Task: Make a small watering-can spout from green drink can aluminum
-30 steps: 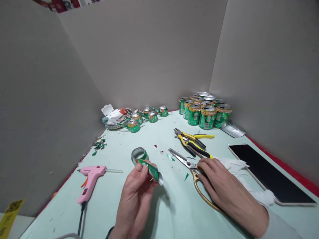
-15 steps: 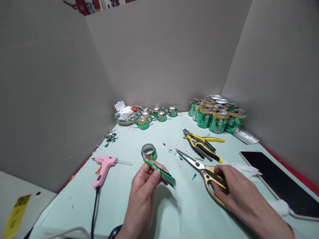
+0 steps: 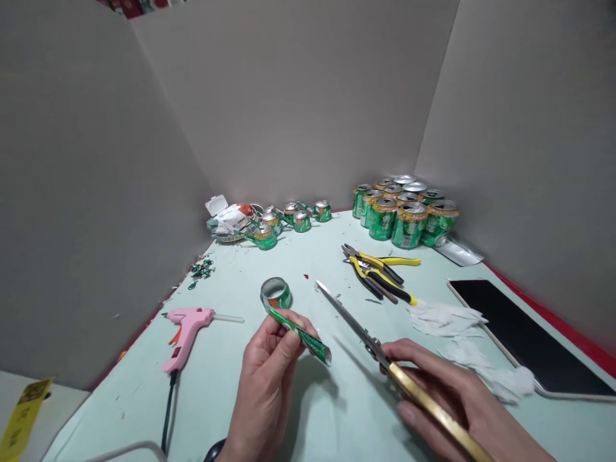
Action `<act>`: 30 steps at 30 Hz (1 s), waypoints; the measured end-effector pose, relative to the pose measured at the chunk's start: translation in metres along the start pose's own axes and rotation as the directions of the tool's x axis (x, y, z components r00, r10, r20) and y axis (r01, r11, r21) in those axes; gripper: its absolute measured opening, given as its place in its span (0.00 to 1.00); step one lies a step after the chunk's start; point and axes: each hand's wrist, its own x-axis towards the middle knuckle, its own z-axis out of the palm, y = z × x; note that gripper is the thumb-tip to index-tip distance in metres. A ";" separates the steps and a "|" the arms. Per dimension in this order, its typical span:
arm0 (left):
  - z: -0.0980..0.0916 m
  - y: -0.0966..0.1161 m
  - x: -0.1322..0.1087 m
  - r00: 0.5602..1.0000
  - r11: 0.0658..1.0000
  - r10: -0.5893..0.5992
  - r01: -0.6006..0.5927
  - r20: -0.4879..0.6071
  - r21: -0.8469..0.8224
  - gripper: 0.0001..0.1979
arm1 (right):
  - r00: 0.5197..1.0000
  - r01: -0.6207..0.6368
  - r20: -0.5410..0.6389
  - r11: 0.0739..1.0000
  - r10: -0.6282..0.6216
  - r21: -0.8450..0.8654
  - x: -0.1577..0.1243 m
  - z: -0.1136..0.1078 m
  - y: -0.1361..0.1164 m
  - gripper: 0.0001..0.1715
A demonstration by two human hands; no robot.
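Between the thumb and fingers of my left hand (image 3: pixel 272 359) is a rolled strip of green can metal (image 3: pixel 308 340), its wider end pointing right and toward me. My right hand (image 3: pixel 443 391) grips gold-handled scissors (image 3: pixel 370 343), lifted and turned on edge, blades together and pointing forward and left. The blades are apart from the rolled metal. Just beyond my left fingers a ring cut from a green can (image 3: pixel 276 294) rests on the table.
Pliers (image 3: pixel 380 269) lie ahead on the table, with green cans (image 3: pixel 409 221) behind. Cut can pieces (image 3: pixel 264 237) stand at the back left. A pink glue gun (image 3: pixel 187 333) lies left; crumpled tissues (image 3: pixel 447 319) and a black-screened tablet (image 3: pixel 520 327) lie right.
My right hand has picked the scissors up off the table and turned them on edge, bringing them nearer me. My left hand keeps its hold on the rolled metal. The view has shifted slightly.
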 end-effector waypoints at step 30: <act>-0.009 -0.007 0.004 0.996 0.997 -0.051 0.048 -0.067 -0.054 0.07 | 0.915 0.365 0.023 0.804 -0.403 -0.469 0.000 -0.004 -0.013 0.24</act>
